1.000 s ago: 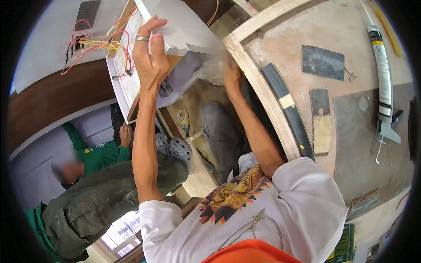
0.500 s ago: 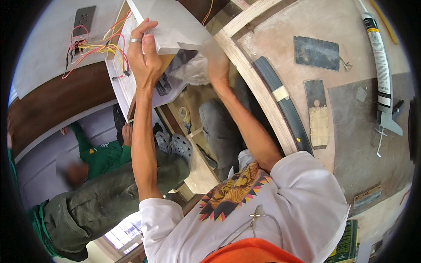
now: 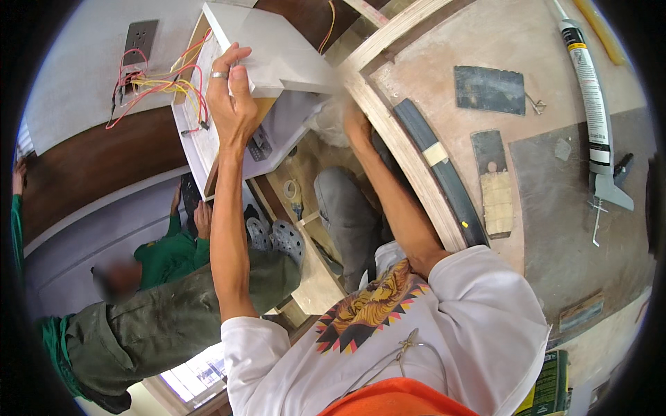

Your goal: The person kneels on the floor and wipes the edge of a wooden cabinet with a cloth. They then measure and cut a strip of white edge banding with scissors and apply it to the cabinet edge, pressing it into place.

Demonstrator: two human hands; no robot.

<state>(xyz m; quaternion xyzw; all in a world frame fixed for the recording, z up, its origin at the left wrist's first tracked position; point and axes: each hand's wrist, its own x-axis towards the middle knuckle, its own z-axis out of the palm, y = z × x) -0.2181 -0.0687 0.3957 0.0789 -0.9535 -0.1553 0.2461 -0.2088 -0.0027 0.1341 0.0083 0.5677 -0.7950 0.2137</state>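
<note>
My left hand [image 3: 234,104] is at the edge of a white box-shaped cabinet [image 3: 277,52], its fingers bent over the near panel and a ring on one finger. My right hand [image 3: 357,128] is partly smeared by motion beside the cabinet's lower right corner. It holds a crumpled whitish rag [image 3: 327,123], also blurred, close to the cabinet's side and the wooden frame. Its fingertips are hidden. Red and yellow wires [image 3: 173,87] hang loose left of my left hand, running to a dark socket plate [image 3: 141,41].
A curved wooden frame [image 3: 409,177] borders the work surface on the right. There lie dark scraper plates [image 3: 490,90], a putty knife [image 3: 496,201] and a caulking gun [image 3: 590,104]. Below left, a co-worker in green [image 3: 166,260] is beside the wall; a tape roll [image 3: 291,187] is lower down.
My right hand and the rag have shifted slightly down and to the right. My left hand stays on the cabinet edge. The co-worker's arm has moved toward a dark item.
</note>
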